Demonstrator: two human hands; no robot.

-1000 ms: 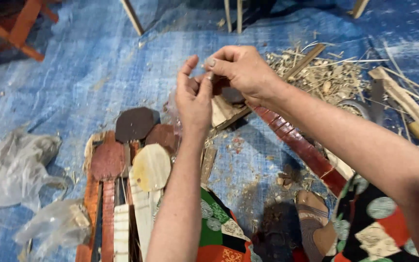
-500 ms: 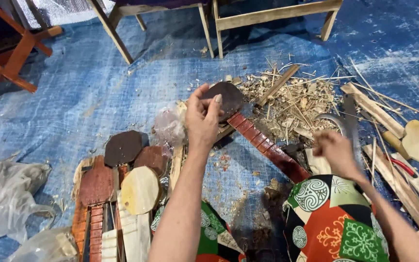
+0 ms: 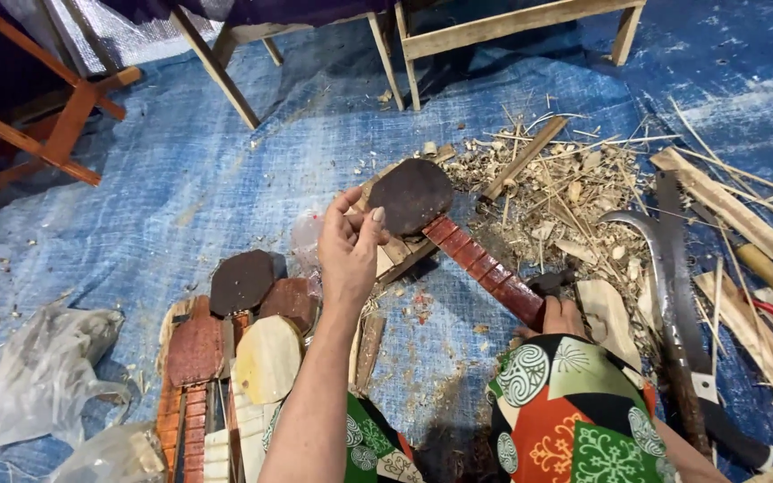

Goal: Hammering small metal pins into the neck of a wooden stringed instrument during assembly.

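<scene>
My left hand (image 3: pixel 351 246) is raised over the blue tarp with thumb and fingertips pinched together; nothing shows between them. Its fingertips sit against the edge of the dark rounded head (image 3: pixel 409 192) of a long wooden piece. That piece's red carved neck (image 3: pixel 485 273) runs down to the right. My right hand (image 3: pixel 561 313) grips the neck's lower end and is half hidden behind my knee in patterned cloth (image 3: pixel 574 411).
Several similar flat wooden pieces (image 3: pixel 243 358) lie in a row at lower left. A pile of wood shavings (image 3: pixel 565 188) and a curved blade (image 3: pixel 664 268) lie to the right, along with wooden slats (image 3: pixel 726 210). Plastic bags (image 3: pixel 46 376) lie at left, and stool legs (image 3: pixel 225 80) stand at the back.
A second ago both hands pinched something small together in the air. My right hand has since dropped to the neck's lower end, and my left hand now sits by the dark head.
</scene>
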